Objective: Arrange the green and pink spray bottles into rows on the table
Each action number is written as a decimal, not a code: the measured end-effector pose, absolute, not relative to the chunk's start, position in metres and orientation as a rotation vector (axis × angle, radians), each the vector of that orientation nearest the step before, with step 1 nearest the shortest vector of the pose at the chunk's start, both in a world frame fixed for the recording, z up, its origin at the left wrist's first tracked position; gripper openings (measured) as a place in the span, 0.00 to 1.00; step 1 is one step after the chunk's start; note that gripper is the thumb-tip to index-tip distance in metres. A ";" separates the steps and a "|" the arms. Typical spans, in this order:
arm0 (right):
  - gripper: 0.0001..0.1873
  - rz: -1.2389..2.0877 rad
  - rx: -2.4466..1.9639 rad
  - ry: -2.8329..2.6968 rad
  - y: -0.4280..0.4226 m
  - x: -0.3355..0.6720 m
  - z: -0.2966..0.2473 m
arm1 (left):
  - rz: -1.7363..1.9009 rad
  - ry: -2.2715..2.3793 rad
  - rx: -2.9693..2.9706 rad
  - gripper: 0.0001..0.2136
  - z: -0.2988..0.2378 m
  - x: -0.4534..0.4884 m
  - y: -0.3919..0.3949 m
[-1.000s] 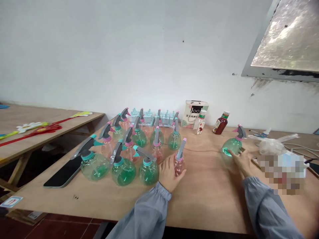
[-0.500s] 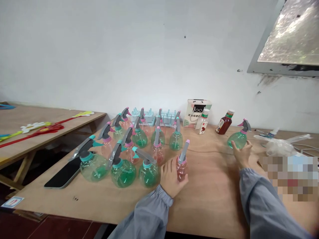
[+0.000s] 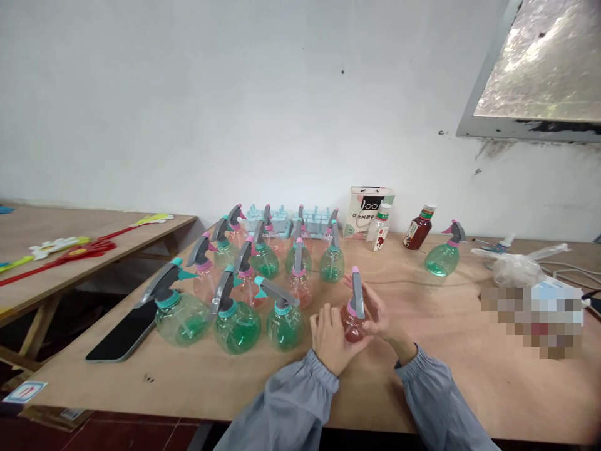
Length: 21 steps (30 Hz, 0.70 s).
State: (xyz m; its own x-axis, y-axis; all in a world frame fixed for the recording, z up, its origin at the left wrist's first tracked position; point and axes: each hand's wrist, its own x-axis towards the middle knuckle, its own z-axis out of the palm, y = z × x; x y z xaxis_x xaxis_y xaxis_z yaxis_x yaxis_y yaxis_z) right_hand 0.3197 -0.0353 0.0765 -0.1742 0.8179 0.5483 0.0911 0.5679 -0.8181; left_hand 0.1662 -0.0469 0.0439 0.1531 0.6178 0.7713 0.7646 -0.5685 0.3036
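A spray bottle with a pink collar and reddish liquid (image 3: 353,327) stands near the table's front, its grey trigger head upright. My left hand (image 3: 332,341) is curled around its left side, thumb across the front. From the right, my right hand (image 3: 381,314) closes about the same bottle, thumb at its side and fingers behind the head. Just left of my left hand is a green spray bottle (image 3: 285,326), with another green spray bottle (image 3: 238,327) beside it. A separate green spray bottle with a pink collar (image 3: 442,258) stands at the right, touched by neither hand.
Several more spray bottles crowd the left half, beside a phone (image 3: 123,335). Behind are light-blue racks (image 3: 319,224), a paper bag (image 3: 359,216), a white-capped clear bottle (image 3: 379,228) and a dark red bottle (image 3: 419,228). A plastic bag (image 3: 521,269) lies at right.
My right hand has let go of the green spray bottle at the right and moved left to the reddish one. My left hand stays around that bottle, which has turned slightly.
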 end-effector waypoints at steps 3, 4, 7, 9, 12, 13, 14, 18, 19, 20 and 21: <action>0.46 0.703 -0.942 -1.561 -0.036 0.319 0.079 | -1.427 -1.361 -2.298 0.34 0.045 0.166 -0.047; 0.42 0.697 -0.973 -1.514 -0.035 0.319 0.080 | -1.462 -1.343 -2.322 0.36 0.047 0.165 -0.047; 0.35 0.823 -0.924 -1.399 -0.030 0.320 0.087 | -1.666 -1.200 -2.428 0.38 0.051 0.157 -0.046; 0.35 0.963 -0.841 -1.323 -0.030 0.322 0.094 | -1.860 -1.069 -2.450 0.33 0.054 0.151 -0.046; 0.40 1.108 -0.689 -1.209 -0.037 0.322 0.103 | -2.152 -0.916 -2.348 0.24 0.057 0.142 -0.044; 0.40 1.124 -0.651 -1.176 -0.040 0.320 0.105 | -2.224 -0.890 -2.311 0.22 0.057 0.141 -0.044; 0.41 1.125 -0.627 -1.145 -0.044 0.318 0.107 | -2.281 -0.882 -2.284 0.20 0.057 0.140 -0.044; 0.46 1.013 -0.642 -1.134 -0.055 0.305 0.113 | -2.407 -0.969 -2.238 0.14 0.058 0.141 -0.042; 0.49 0.977 -0.659 -1.168 -0.055 0.301 0.115 | -2.435 -0.994 -2.224 0.13 0.058 0.141 -0.042; 0.52 0.946 -0.675 -1.206 -0.054 0.298 0.117 | -2.461 -1.017 -2.212 0.13 0.059 0.142 -0.042; 0.55 0.926 -0.688 -1.245 -0.053 0.296 0.118 | -2.480 -1.036 -2.211 0.13 0.059 0.142 -0.042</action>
